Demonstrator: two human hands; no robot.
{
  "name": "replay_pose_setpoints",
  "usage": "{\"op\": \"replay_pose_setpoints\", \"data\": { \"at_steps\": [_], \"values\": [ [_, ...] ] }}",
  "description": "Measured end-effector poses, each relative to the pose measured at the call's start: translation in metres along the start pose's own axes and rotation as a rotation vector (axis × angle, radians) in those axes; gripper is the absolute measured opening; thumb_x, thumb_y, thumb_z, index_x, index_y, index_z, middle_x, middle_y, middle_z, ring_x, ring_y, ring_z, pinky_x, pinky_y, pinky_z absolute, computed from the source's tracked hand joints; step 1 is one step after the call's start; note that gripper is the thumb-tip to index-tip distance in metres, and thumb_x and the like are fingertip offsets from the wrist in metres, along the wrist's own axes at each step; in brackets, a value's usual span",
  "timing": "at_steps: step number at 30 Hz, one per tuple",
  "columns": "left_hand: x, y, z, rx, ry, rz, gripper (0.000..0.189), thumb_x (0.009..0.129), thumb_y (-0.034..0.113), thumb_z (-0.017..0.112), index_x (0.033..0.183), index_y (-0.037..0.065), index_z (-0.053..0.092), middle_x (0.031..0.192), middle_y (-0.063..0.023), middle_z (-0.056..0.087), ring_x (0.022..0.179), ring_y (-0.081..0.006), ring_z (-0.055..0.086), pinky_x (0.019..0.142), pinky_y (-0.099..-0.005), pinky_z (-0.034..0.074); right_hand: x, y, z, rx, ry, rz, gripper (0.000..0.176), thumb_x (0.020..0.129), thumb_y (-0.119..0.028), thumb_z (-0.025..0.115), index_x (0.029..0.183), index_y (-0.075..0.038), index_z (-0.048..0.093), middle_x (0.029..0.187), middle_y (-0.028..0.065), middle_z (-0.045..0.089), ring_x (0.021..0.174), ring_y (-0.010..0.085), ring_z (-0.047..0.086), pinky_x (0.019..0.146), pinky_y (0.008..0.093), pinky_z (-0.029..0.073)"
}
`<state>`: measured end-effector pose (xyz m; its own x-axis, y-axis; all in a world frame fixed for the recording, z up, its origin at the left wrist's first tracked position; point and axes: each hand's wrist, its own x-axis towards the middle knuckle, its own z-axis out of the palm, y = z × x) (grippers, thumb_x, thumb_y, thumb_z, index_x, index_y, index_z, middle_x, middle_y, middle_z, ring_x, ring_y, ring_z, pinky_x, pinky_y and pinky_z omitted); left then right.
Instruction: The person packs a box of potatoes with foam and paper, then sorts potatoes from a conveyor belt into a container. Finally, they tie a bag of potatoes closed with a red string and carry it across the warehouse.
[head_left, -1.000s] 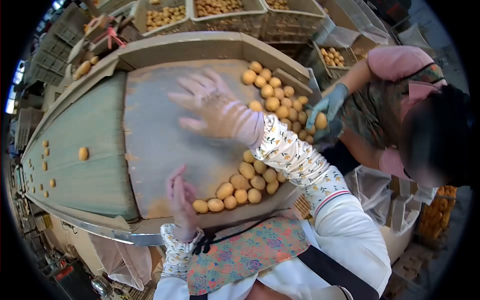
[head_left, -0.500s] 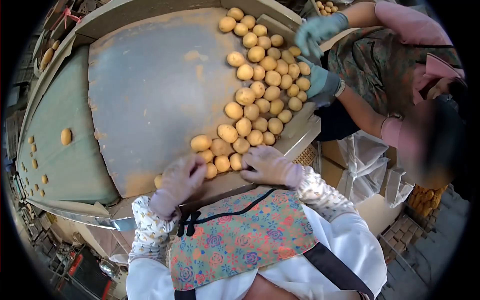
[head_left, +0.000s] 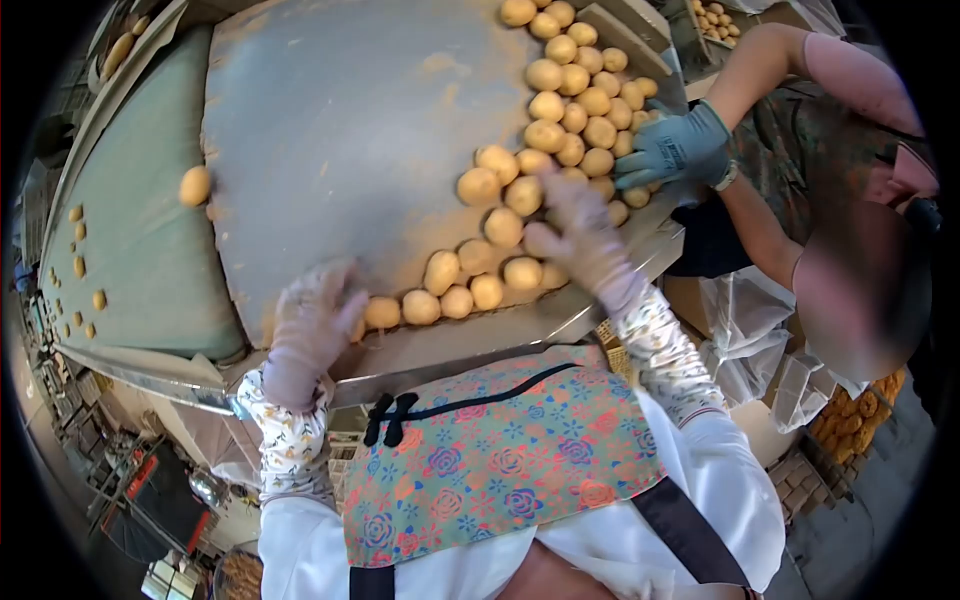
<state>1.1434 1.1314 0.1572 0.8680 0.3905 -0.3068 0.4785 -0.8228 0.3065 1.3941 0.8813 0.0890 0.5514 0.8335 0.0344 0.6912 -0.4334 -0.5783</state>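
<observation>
Many yellow potatoes (head_left: 502, 227) lie on the grey sloping surface (head_left: 330, 130), crowded towards its right side, with a row along the near edge. My left hand (head_left: 312, 315), in a pale thin glove, is at the left end of that row. Its fingers are apart, beside a potato (head_left: 382, 312), and another potato is partly hidden near its thumb. My right hand (head_left: 580, 225), gloved the same way, reaches over the potatoes on the right with fingers spread, its fingertips at several of them. I see nothing gripped in either hand.
A co-worker's blue-gloved hands (head_left: 675, 148) are at the right edge of the potatoes. On the left, a green belt (head_left: 130, 230) carries more potatoes, one (head_left: 195, 186) at the seam with the grey surface. A metal rim (head_left: 450, 365) runs along my side. Plastic bags (head_left: 745, 310) hang at right.
My right hand has moved up and right from the near edge into the potatoes, its fingers now spread. Potatoes near me have spread apart. The co-worker's hands have come together, and the belt potato reached the seam.
</observation>
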Motion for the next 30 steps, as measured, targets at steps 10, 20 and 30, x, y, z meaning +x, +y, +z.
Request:
{"op": "replay_pose_setpoints", "data": {
  "at_steps": [10, 20, 30],
  "values": [
    [-0.009, 0.010, -0.003, 0.104, -0.362, -0.066, 0.044, 0.079, 0.034, 0.073, 0.114, 0.011, 0.059, 0.105, -0.0126, 0.063, 0.096, -0.0256, 0.063, 0.083, -0.0356, 0.049, 0.018, -0.043, 0.014, 0.000, 0.038, -0.072, 0.033, 0.081, -0.023, 0.067, 0.110, -0.011, 0.058, 0.090, 0.0099, 0.057, 0.085, 0.0294, 0.057, 0.073, 0.0422, 0.046],
    [0.013, 0.041, -0.027, -1.393, -0.342, -0.392, 0.034, 0.104, 0.031, 0.037, 0.124, 0.007, 0.052, 0.111, -0.0042, 0.057, 0.090, -0.0131, 0.058, 0.076, -0.0279, 0.051, 0.014, -0.096, 0.007, 0.478, -0.052, -0.210, 0.070, 0.071, -0.031, 0.080, 0.129, -0.002, 0.052, 0.122, 0.0156, 0.059, 0.111, 0.0321, 0.057, 0.095, 0.0405, 0.044],
    [0.022, 0.071, 0.007, -1.263, -0.337, 0.176, 0.052, 0.081, 0.019, 0.074, 0.128, 0.007, 0.055, 0.110, -0.0048, 0.062, 0.100, -0.0156, 0.059, 0.090, -0.0296, 0.047, 0.018, -0.108, 0.014, 1.077, -0.081, -0.124, 0.013, 0.085, -0.014, 0.066, 0.090, -0.002, 0.071, 0.097, 0.0108, 0.070, 0.096, 0.0250, 0.064, 0.085, 0.0329, 0.049]
  ]
}}
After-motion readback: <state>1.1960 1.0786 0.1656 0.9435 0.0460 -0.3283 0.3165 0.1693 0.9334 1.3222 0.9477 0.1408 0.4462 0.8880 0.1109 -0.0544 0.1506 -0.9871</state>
